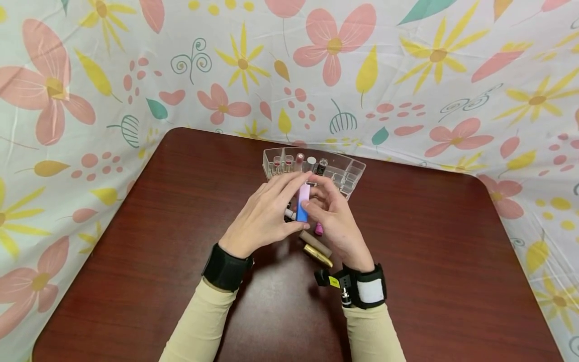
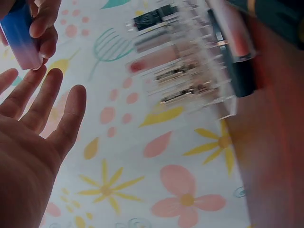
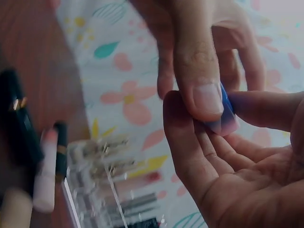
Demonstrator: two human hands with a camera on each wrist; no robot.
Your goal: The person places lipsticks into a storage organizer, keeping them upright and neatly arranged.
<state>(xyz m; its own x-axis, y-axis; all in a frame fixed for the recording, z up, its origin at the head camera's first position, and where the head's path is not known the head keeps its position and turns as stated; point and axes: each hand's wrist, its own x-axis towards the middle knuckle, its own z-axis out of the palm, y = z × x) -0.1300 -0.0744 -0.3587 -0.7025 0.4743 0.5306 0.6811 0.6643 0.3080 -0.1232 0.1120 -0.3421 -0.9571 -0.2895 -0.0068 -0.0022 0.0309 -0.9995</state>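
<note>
A lipstick tube [image 1: 303, 203] that fades from blue to pink stands between both hands, above the table. My right hand [image 1: 341, 221] pinches its side with thumb and fingers. My left hand [image 1: 267, 213] reaches along it with long, nearly straight fingers at the pink end and the thumb near the blue end. In the left wrist view, left fingertips [image 2: 54, 76] meet the pink end. The right wrist view shows the tube [image 3: 227, 118] mostly hidden behind fingers. Just behind the hands stands a clear organizer [image 1: 357, 171] with several lipsticks upright in it.
Below the hands, a taupe tube [image 1: 315, 244] and a gold tube [image 1: 318, 255] lie on the brown table [image 1: 407, 251]. A magenta piece [image 1: 319, 229] and a white-and-black tube [image 1: 290, 214] are partly covered by the hands. Floral cloth [image 1: 244, 65] hangs behind the table.
</note>
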